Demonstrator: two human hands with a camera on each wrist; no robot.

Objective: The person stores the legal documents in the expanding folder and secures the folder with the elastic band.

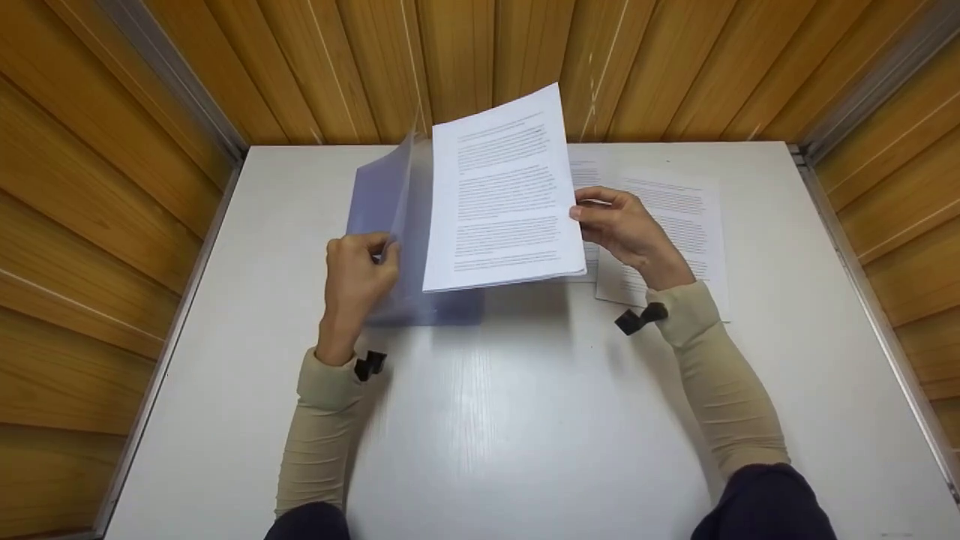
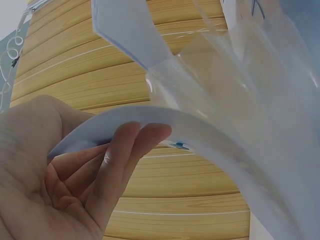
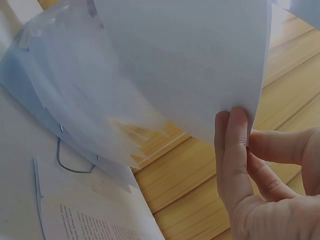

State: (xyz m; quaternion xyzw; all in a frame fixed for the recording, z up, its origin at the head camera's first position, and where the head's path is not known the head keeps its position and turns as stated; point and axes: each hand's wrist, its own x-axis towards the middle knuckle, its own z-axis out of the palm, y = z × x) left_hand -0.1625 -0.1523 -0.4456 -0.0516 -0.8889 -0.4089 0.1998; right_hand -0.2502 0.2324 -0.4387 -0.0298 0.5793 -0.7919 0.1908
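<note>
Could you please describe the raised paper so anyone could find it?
Above the white table, find the right hand. Its fingers pinch the printed paper, which partly hides the blue folder in the head view. Unlike the sheets on the table, it is held up.

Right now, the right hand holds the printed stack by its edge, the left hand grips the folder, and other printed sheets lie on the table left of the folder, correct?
Not quite: the other printed sheets lie on the table right of the folder, as the head view shows. The right hand does hold the printed stack by its edge, and the left hand grips the folder.
</note>
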